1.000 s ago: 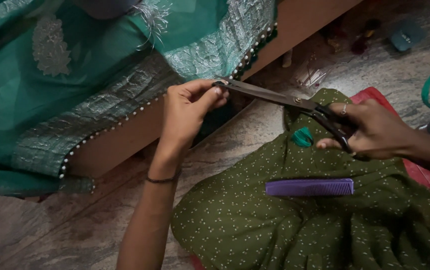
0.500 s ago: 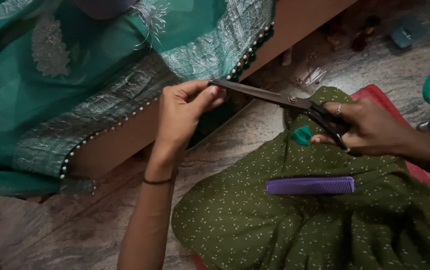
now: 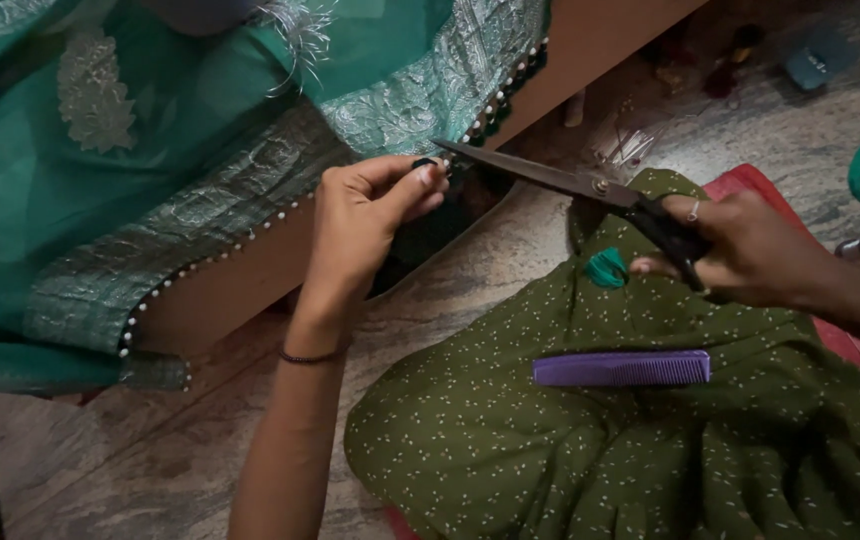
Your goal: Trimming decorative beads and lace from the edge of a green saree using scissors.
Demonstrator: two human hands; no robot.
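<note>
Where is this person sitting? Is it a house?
Probably a home, with someone sewing on the speckled stone floor. Teal embroidered fabric with a bead-trimmed edge drapes over a wooden ledge, and long dark metal scissors and a purple plastic comb are out.

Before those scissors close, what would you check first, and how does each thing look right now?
1. Scissors gripped firmly by the right hand: ok.
2. Blade tips meet the spot pinched by the left hand: ok.
3. Left fingertips out of the blades' way: cannot tell, very close.
4. Teal fabric edge held taut: cannot tell.
5. Purple comb lies apart on the green cloth: ok.
</note>
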